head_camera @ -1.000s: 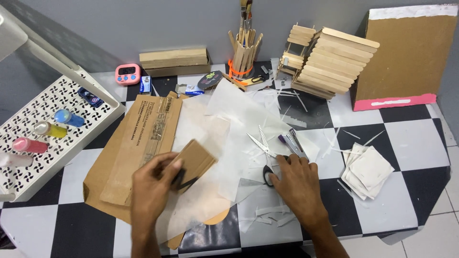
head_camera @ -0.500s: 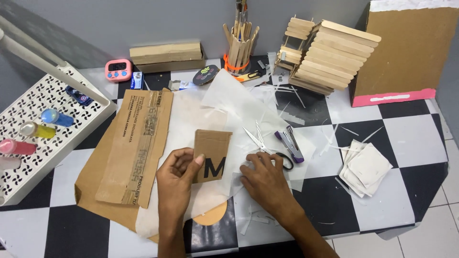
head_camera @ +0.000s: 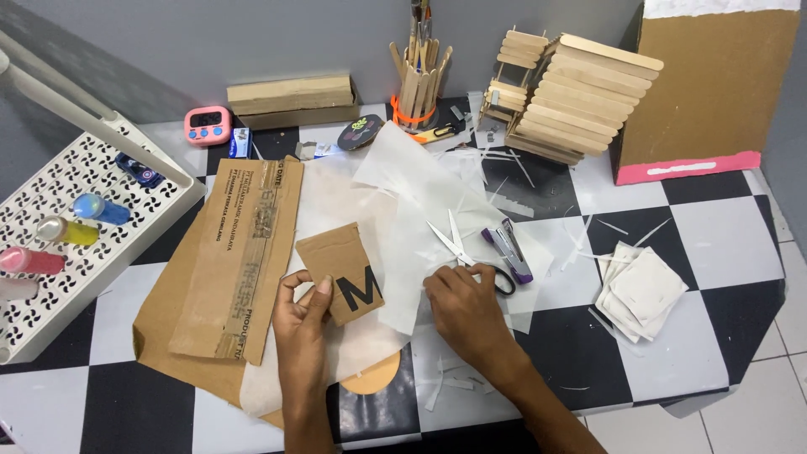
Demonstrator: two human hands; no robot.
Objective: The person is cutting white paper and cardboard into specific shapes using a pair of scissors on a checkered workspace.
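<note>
Two hands low, left hand (head_camera: 303, 313) pinching cardboard piece (head_camera: 340, 271), right hand (head_camera: 464, 304) touching scissors (head_camera: 466, 250)

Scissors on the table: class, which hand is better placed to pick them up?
Right. The right hand already rests at the handle of the scissors; the left hand holds the cardboard piece.

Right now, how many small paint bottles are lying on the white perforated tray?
3 are clear: a blue bottle, a yellow bottle and a pink bottle, in a row on the white tray. A fourth may lie at the frame's left edge, mostly cut off.
</note>
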